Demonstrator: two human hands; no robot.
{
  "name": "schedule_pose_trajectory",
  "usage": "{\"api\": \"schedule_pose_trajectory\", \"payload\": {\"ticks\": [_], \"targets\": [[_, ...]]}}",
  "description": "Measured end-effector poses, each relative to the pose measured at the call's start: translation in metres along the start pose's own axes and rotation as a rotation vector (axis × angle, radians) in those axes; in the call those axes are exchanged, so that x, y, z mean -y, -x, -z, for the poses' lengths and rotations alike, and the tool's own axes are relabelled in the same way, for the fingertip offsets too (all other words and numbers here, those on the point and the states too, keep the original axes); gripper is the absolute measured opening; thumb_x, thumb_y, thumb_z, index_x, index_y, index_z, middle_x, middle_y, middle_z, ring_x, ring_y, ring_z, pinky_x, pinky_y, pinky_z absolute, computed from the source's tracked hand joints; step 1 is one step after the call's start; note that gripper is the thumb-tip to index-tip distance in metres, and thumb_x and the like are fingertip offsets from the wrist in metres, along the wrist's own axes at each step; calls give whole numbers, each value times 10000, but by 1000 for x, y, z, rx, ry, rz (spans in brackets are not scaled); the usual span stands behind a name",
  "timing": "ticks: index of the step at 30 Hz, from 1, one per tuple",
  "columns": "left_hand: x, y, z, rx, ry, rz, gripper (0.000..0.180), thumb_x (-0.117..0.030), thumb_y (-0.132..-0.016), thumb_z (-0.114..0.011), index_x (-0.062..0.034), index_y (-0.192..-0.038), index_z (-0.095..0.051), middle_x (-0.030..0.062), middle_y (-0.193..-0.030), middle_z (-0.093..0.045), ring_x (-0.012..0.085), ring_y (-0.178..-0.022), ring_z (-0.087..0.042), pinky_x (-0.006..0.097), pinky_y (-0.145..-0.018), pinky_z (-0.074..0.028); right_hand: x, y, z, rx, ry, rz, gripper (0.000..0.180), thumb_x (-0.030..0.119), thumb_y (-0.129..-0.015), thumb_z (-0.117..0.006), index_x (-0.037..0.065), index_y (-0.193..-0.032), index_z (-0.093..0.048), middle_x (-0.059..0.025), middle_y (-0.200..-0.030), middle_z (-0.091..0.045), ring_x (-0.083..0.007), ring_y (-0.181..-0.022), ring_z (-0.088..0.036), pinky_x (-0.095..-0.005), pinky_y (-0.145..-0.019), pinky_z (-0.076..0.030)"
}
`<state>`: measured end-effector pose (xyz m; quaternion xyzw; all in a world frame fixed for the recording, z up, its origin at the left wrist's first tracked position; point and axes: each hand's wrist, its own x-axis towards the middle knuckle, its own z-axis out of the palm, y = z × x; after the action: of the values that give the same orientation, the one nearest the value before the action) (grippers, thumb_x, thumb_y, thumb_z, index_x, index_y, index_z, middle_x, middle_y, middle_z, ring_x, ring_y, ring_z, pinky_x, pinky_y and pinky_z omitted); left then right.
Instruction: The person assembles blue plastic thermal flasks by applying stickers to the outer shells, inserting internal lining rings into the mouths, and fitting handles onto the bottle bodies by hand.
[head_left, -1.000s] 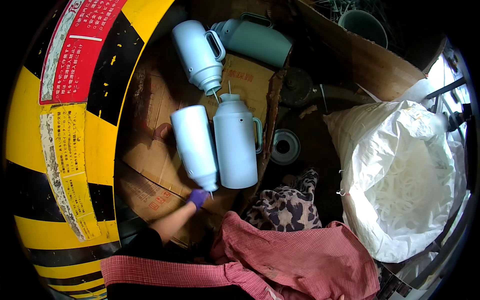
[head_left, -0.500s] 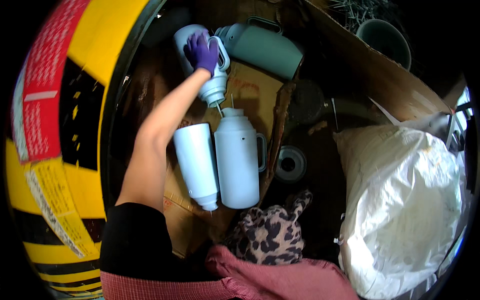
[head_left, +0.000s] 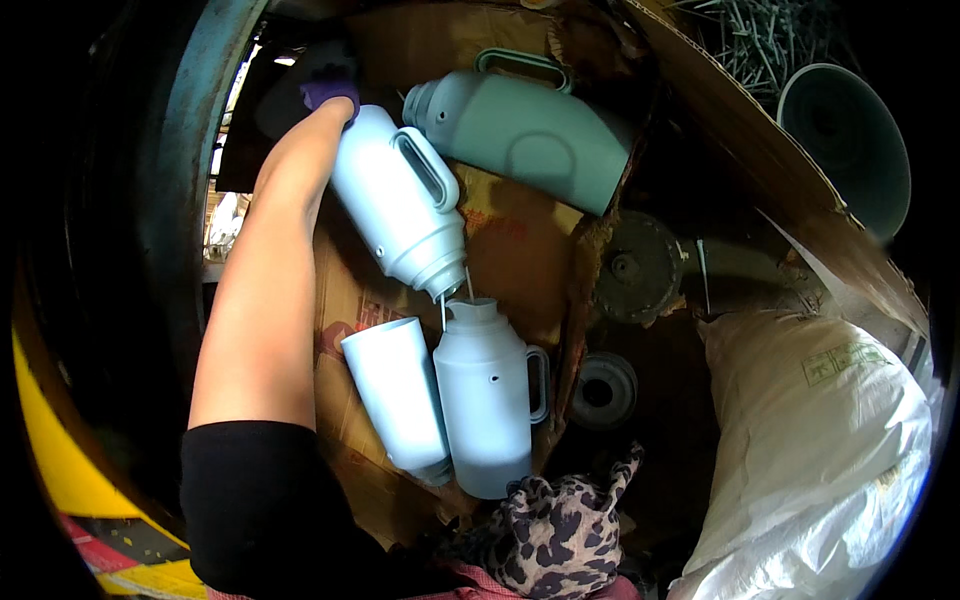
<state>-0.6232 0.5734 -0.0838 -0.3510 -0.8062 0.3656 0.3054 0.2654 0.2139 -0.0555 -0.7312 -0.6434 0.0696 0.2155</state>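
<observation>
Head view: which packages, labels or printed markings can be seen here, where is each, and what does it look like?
Flattened brown cardboard sheet: under the pale blue jugs, faint red printing.
Big white woven plastic sack: lower right, bulging, small greenish printed mark near its top.
Yellow drum wall with red strip: lower left edge, curved.
No screens.

A cluttered workshop or factory floor is showing: unfinished plastic flask shells (head_left: 485, 395) lying on cardboard (head_left: 520, 240) beside a bulging white sack (head_left: 810, 450).
</observation>
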Motion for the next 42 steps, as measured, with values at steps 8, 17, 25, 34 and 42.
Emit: {"api": "schedule_pose_trajectory", "payload": {"ticks": [8, 17, 25, 34, 42], "targets": [[-12, -46, -56, -47, 255, -80, 567, -307, -1027, -502, -171, -1573, -431, 139, -1606, -459, 342, -1483, -425, 518, -1234, -293, 11, -13, -10, 16, 12, -5, 431, 389, -1028, -637, 22, -1254, -656, -282, -1468, -472, -392, -1255, -535, -474, -988, -507], [33, 8, -51, 450, 33, 25, 534, -405, -960, -582, -188, -1447, -612, 138, -1524, -562, 375, -1390, -544, 558, -1112, -450, 10, -17, -10, 24, -3, 17, 439, 390, -1026, -641, 25, -1269, -647, -281, -1470, -472, -393, -1259, -534, -476, -992, -506], [95, 36, -71, 302, 402, 336, 574, -438, -949, -590, -164, -1453, -585, 124, -1532, -556, 340, -1393, -546, 478, -1133, -449, -2, -19, -7, 14, -27, 23, 447, 392, -1024, -645, 28, -1282, -638, -280, -1472, -472, -394, -1263, -533, -478, -995, -505], [164, 85, -153, 384, 868, 595, 885, -572, -934, -676, -136, -1624, -335, 145, -1619, -444, 329, -1460, -452, 458, -1181, -388, 0, -22, -5, 21, -33, 32, 457, 394, -1021, -649, 31, -1297, -629, -279, -1474, -471, -396, -1267, -532, -480, -998, -504], [135, 125, -137, -173, 1796, 1127, 445, -537, -1012, -529, -194, -1278, -624, 116, -1046, -718, 256, -858, -676, 380, -789, -519, -6, -18, -5, 19, -45, 63, 466, 396, -1019, -653, 33, -1310, -620, -278, -1476, -471, -397, -1271, -531, -482, -1001, -503]]}}
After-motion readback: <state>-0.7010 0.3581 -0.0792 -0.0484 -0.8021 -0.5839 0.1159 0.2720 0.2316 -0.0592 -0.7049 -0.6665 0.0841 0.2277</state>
